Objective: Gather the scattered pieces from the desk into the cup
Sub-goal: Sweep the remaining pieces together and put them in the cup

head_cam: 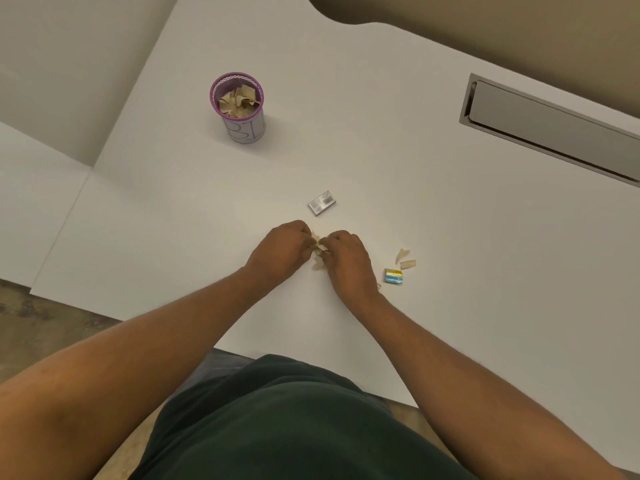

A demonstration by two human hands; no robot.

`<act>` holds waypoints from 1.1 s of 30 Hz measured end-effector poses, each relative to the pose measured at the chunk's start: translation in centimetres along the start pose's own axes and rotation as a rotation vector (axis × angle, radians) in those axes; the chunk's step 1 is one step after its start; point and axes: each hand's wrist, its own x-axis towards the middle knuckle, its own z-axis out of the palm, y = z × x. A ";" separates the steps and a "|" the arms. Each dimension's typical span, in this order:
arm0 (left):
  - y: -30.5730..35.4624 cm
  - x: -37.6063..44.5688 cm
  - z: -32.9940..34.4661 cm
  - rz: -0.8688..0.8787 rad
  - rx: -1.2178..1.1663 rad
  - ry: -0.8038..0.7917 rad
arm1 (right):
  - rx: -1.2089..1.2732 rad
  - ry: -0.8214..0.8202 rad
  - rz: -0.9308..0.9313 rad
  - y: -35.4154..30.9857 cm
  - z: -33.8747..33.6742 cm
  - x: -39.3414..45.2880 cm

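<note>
On the white desk [433, 209], both hands' grips [277, 251] [346, 258] pinch tan pieces [318, 249], purple cup [237, 107] well apart.

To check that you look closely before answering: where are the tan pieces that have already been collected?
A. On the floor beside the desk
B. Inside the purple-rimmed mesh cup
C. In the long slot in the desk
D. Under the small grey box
B: a heap of tan pieces shows through the open top of the purple-rimmed mesh cup, which stands upright on the desk, far from both hands.
</note>
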 end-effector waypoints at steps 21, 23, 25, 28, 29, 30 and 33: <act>-4.7 5.2 -15.7 -0.149 -0.309 0.514 | 0.357 0.187 0.226 0.2 -0.6 0.6; -5.7 7.6 -18.5 -0.183 -0.133 0.524 | 0.357 0.184 0.234 0.1 -0.6 0.7; -6.7 9.8 -20.3 -0.209 0.023 0.458 | 0.363 0.187 0.237 0.0 -0.7 0.8; -7.5 12.1 -21.1 -0.232 0.226 0.300 | 0.365 0.189 0.247 -0.2 -0.7 0.8; -7.6 12.7 -21.0 -0.233 0.282 0.257 | 0.369 0.186 0.255 -0.2 -0.7 0.9; -7.6 13.2 -20.8 -0.229 0.333 0.221 | 0.370 0.182 0.261 -0.2 -0.8 0.9; -7.8 14.5 -20.2 -0.210 0.445 0.134 | 0.371 0.178 0.269 -0.2 -0.9 0.9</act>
